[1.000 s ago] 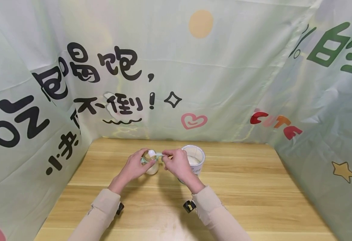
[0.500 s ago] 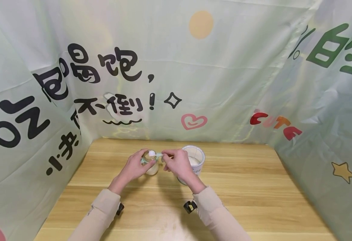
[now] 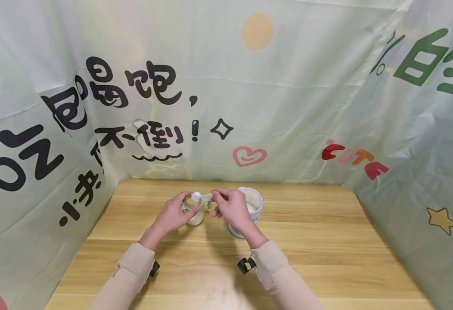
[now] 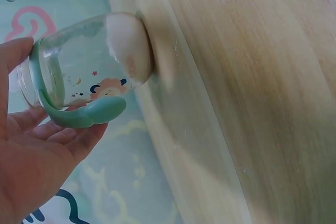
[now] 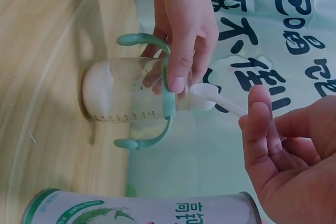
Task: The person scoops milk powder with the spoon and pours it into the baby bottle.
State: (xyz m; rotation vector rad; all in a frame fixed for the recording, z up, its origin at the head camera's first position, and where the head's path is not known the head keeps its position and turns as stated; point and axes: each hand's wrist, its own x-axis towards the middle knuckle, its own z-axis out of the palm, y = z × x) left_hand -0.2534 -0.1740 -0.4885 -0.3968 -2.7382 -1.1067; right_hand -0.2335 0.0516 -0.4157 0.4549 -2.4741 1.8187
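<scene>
A clear baby bottle (image 3: 195, 218) with green handles (image 4: 86, 114) stands upright on the table, pale powder in its bottom. My left hand (image 3: 173, 213) grips it around the neck, fingers on one side and thumb on the other. Between thumb and fingers, my right hand (image 3: 232, 210) pinches the handle of a white scoop (image 5: 205, 97). The bowl of the scoop sits at the bottle's mouth; whether powder is in it cannot be told. Close beside the right hand is an uncovered white milk powder can (image 5: 147, 211), with pale powder visible inside in the head view.
The wooden table (image 3: 319, 249) extends to both sides and toward me. Printed cloth walls (image 3: 288, 107) enclose it at the back, left and right. Small black wrist cameras (image 3: 246, 265) hang under the cuffs.
My right hand has shifted slightly to the right, drawing the scoop a little that way and up at the bottle's mouth. The left hand and bottle have stayed put.
</scene>
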